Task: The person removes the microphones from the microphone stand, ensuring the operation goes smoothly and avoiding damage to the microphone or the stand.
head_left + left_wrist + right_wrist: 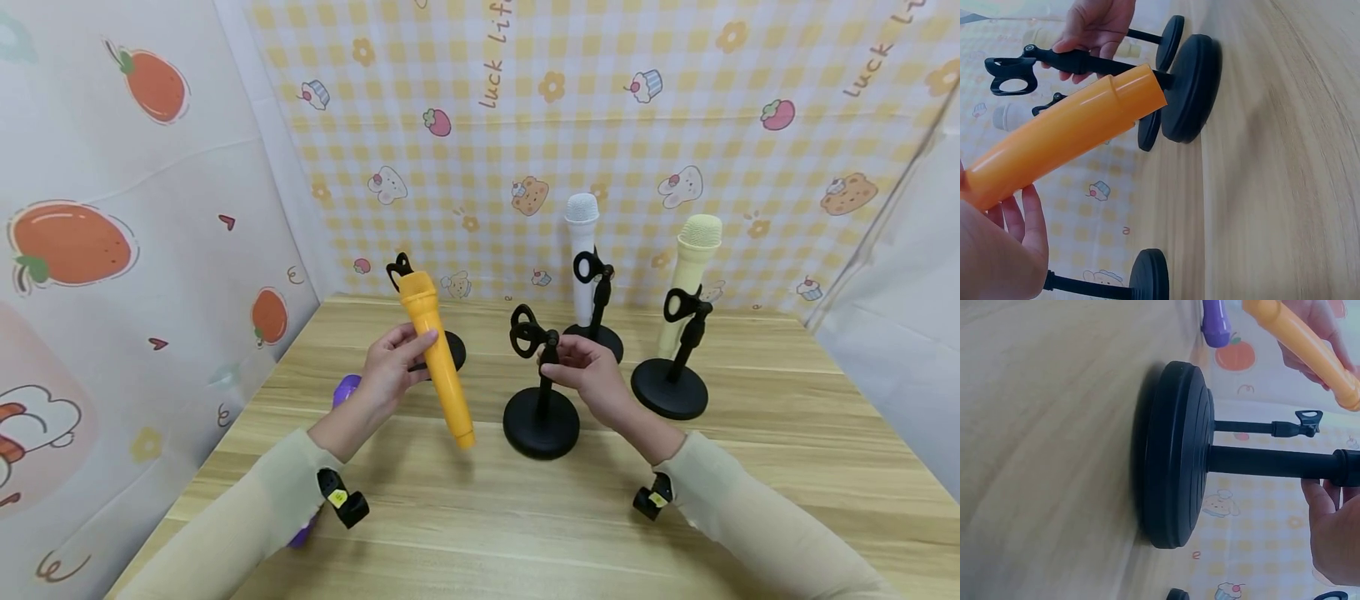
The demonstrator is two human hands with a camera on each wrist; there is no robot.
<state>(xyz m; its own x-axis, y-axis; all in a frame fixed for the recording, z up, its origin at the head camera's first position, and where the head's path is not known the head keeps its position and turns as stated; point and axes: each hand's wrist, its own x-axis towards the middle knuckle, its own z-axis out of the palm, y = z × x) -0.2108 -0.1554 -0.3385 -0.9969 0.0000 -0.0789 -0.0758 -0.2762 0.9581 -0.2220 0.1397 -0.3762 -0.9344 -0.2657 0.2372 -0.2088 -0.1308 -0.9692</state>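
My left hand grips an orange microphone near its head and holds it tilted over the table, tail down to the right. The tail points toward a black microphone stand in the left wrist view too. My right hand holds that stand by its post, just below the ring-shaped clip; nothing sits in the clip. Its round base is on the table. In the right wrist view the fingers lie against the post.
Behind, a white microphone and a pale yellow microphone stand upright by two more black stands. Another stand is partly hidden behind the left hand. A purple microphone lies on the wooden table, largely under the left arm.
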